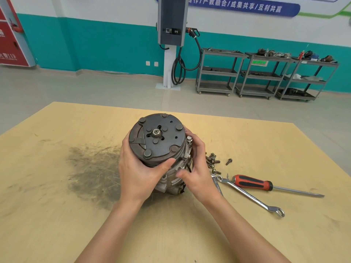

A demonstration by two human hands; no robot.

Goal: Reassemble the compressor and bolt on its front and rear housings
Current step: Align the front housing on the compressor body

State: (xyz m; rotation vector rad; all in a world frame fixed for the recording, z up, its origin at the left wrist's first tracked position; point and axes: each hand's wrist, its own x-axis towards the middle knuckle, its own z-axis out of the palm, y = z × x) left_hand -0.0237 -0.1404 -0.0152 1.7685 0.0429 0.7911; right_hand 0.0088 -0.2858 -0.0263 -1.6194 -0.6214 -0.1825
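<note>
Writing: blue wall banner [245,5] carries white Chinese characters, partly cut off at the top edge; red cabinet [11,33] at far left shows "119". Markings on the tools are too small to read.

Compressor [163,149]: one, standing on end at the middle of the table [57,215], its round clutch plate facing up and tilted toward the camera, with a centre nut on its face. A dark smudge lies on the tabletop just to its left.

Left hand [140,168]: wrapped round the left side of the clutch plate, thumb laid across the lower front rim, fingers behind. Right hand [199,166]: curled round the right side of the body, fingertips at the plate's far edge beside a bolt head, thumb low on the casing. Both hands grip the compressor, one on each side; forearms reach in from the bottom edge.

Bolts [213,162]: a loose cluster just right of the right hand, plus one lying apart; exact count unclear. Wrenches [250,196]: two, one partly hidden by the right wrist. Screwdriver [254,184]: one, red-and-black handle, lying right of the wrenches.

Carts [266,74]: three grey shelf carts along the teal wall. Charging post [171,31]: one, with looped cable.
</note>
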